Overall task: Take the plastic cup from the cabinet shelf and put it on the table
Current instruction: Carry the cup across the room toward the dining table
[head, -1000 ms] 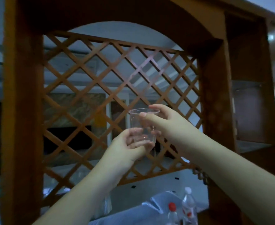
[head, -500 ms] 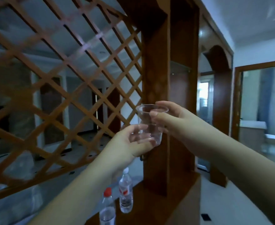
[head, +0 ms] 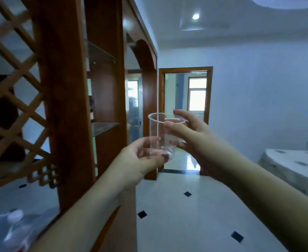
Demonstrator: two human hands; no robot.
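Observation:
A clear plastic cup (head: 158,131) is held upright in the air in front of me, away from the cabinet. My right hand (head: 191,137) grips it near the rim with thumb and fingers. My left hand (head: 140,160) cups its base from below. The wooden cabinet (head: 64,106) with glass shelves (head: 104,127) stands to the left. A table with a patterned white cloth (head: 295,166) shows at the right edge.
A wooden lattice panel (head: 13,106) fills the far left. Blurred water bottles (head: 13,228) sit at the lower left. White tiled floor (head: 195,215) with black diamonds stretches ahead toward an open doorway (head: 186,115).
The view has swung right, from the lattice and cabinet post to the open room. Both hands still hold the cup the same way; the table has come into sight.

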